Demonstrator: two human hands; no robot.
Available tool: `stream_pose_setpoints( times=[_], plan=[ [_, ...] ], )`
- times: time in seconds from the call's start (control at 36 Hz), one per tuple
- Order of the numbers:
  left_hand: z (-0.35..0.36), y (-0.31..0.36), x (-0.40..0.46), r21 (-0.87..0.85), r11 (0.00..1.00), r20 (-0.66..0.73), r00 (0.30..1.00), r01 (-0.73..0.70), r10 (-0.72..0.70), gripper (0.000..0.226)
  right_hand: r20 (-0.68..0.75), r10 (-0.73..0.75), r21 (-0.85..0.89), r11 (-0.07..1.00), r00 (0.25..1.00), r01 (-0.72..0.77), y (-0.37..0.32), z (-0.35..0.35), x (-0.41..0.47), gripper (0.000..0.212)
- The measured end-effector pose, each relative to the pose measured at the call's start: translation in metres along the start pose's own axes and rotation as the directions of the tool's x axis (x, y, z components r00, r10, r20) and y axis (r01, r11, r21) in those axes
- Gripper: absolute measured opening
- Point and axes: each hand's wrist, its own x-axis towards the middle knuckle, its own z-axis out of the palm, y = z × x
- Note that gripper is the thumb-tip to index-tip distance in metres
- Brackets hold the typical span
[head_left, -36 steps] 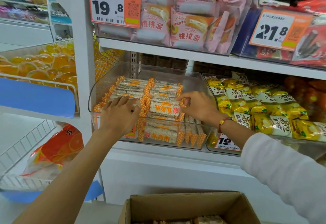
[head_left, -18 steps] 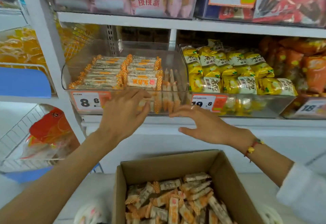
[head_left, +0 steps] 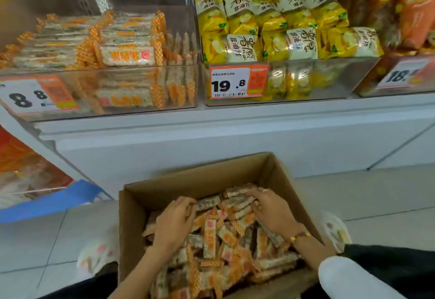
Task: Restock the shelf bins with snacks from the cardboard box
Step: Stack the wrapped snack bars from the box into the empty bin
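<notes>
Step in hand: gathering stock for the next load.

Shelving: white metal shelf unit [head_left: 235,131] with a plain white base panel, standing on pale tiled floor [head_left: 376,195]. It carries clear plastic bins side by side.

Left bin: clear plastic shelf bin [head_left: 131,72], price tag reading 8.8, holding flat-stacked orange-and-white wrapped snack bars, with a few standing on edge at its right end. It looks partly filled, room above the stack.

Neighbouring bin: clear bin [head_left: 329,79] tagged 19.8, full of yellow snack bags [head_left: 270,28]. Orange packets sit further right, blurred.

Source: open brown cardboard box [head_left: 204,176] on the floor just below the shelf, still holding a loose heap of the orange-and-white wrapped bars [head_left: 223,240].

Hands: both inside the box, on top of the heap. Left hand [head_left: 175,223], fingers curled down onto the bars; right hand [head_left: 270,209], fingers curled over several bars at the far side. A red bead bracelet [head_left: 300,236] is at the right wrist. Whether either already holds a firm bunch, I cannot tell.

Next move, as judged: close on a bunch of bars, square them, lift to the left bin, lay flat.
</notes>
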Motion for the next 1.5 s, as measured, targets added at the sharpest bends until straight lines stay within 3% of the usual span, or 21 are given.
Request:
stream_pose_setpoints(
  times=[0.11,0.22,0.28,0.36,0.58,0.72,0.83,0.92,1.0,1.11,1.22,1.31,1.42,1.5],
  plan=[
    [0.035,-0.013,0.006,0.018,0.989,0.179,0.973,0.145,-0.146,0.034,0.036,-0.033,-0.120,0.992,0.999,0.037,0.021,0.029,0.011,0.044],
    [0.069,-0.007,0.011,0.100,0.973,0.469,0.852,0.210,-0.232,0.062,0.311,-0.083,-0.330,0.925,0.947,0.189,0.030,0.057,0.029,0.070],
    [0.086,-0.004,0.010,0.137,0.967,0.528,0.811,0.213,-0.253,0.071,0.393,-0.077,-0.408,0.879,0.916,0.249,0.028,0.068,0.037,0.081],
    [0.102,-0.007,0.007,0.083,0.965,0.486,0.835,0.250,-0.258,0.069,0.383,-0.076,-0.481,0.834,0.921,0.269,0.024,0.081,0.044,0.085],
    [0.088,-0.024,0.015,-0.085,0.932,0.446,0.850,0.351,-0.280,0.060,0.261,-0.087,-0.476,0.855,0.961,0.206,0.030,0.084,0.051,0.057],
    [0.073,-0.028,0.008,0.072,0.958,0.555,0.786,0.279,-0.271,0.058,0.328,-0.052,-0.477,0.853,0.943,0.213,0.028,0.089,0.046,0.072],
    [0.065,-0.026,0.004,0.021,0.948,0.527,0.802,0.319,-0.281,0.061,0.341,-0.078,-0.526,0.810,0.937,0.258,0.030,0.089,0.041,0.076],
    [0.060,-0.024,0.006,-0.138,0.878,0.547,0.774,0.458,-0.318,0.069,0.367,-0.079,-0.474,0.841,0.927,0.259,0.027,0.081,0.039,0.074],
    [0.054,-0.020,0.011,-0.305,0.721,0.576,0.723,0.622,-0.380,0.077,0.353,-0.061,-0.374,0.905,0.933,0.201,0.022,0.067,0.038,0.061],
    [0.045,-0.014,0.013,-0.385,0.520,0.622,0.631,0.762,-0.464,0.085,0.301,0.002,-0.190,0.980,0.954,0.058,0.018,0.050,0.030,0.064],
    [0.036,-0.006,0.012,-0.444,0.452,0.666,0.622,0.774,-0.411,0.091,0.281,0.052,0.063,0.995,0.958,-0.073,0.017,0.034,0.024,0.067],
    [0.024,0.009,0.015,-0.491,0.429,0.675,0.642,0.758,-0.363,0.088,0.237,0.077,0.097,0.990,0.968,-0.103,0.012,0.017,0.023,0.063],
    [0.005,0.032,0.021,-0.561,0.371,0.674,0.669,0.740,-0.314,0.077,0.148,0.037,0.115,0.992,0.988,-0.055,0.006,-0.006,0.022,0.038],
    [-0.012,0.042,0.027,-0.601,0.280,0.715,0.660,0.749,-0.230,0.067,0.109,0.042,0.201,0.978,0.993,-0.063,0.000,-0.022,0.019,0.038]
  ],
)
